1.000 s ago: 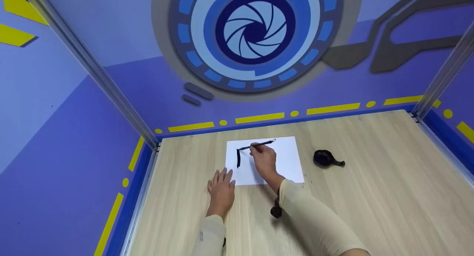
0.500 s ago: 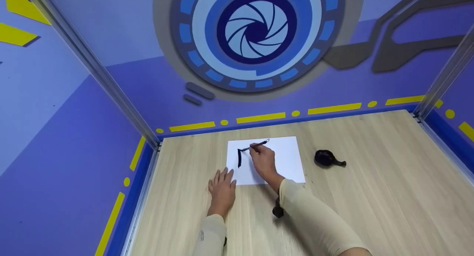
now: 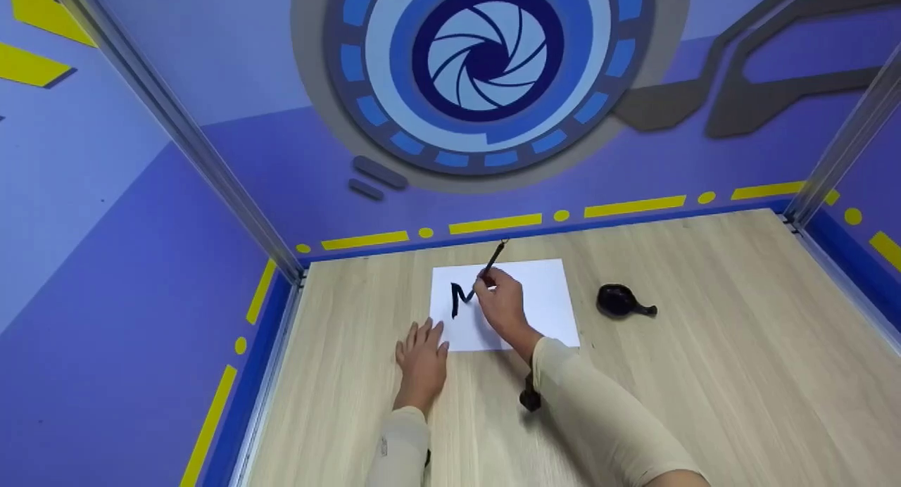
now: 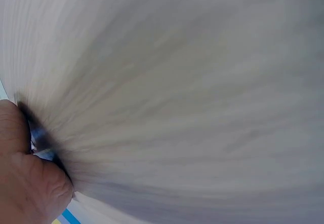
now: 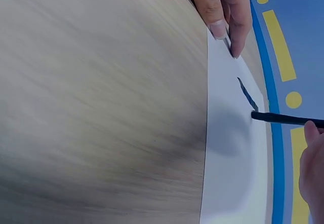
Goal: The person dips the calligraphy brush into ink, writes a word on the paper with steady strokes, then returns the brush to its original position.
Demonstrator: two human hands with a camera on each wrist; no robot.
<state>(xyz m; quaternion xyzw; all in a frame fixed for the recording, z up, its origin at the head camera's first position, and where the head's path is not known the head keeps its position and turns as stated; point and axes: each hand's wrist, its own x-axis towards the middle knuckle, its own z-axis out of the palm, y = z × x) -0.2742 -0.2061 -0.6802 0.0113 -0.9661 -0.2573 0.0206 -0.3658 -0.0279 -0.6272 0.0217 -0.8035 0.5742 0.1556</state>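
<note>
A white sheet of paper (image 3: pixel 545 311) lies on the wooden table. My right hand (image 3: pixel 503 307) pinches a dark writing brush (image 3: pixel 495 256) with a hanging loop at its upper end, its tip down at the paper. A thick black upright stroke (image 3: pixel 455 302) and a slanting one joined to its top mark the sheet's left part. My left hand (image 3: pixel 424 371) rests flat with spread fingers at the paper's lower left corner. Its thumb side shows in the left wrist view. The right wrist view has the brush (image 5: pixel 283 118) reaching the paper, beside the fingers of the left hand (image 5: pixel 223 11).
Right of the paper stands a small black ink dish (image 3: pixel 616 301) with a short handle. A blue and purple wall panel (image 3: pixel 486 191) with yellow marks closes off the back of the table (image 3: pixel 704 374), and side panels rise at left and right.
The brush has tilted more upright, its loop end swinging up and away. Its tip has moved down and right from the upright stroke's top, adding a slanting black line. The left hand has stayed put.
</note>
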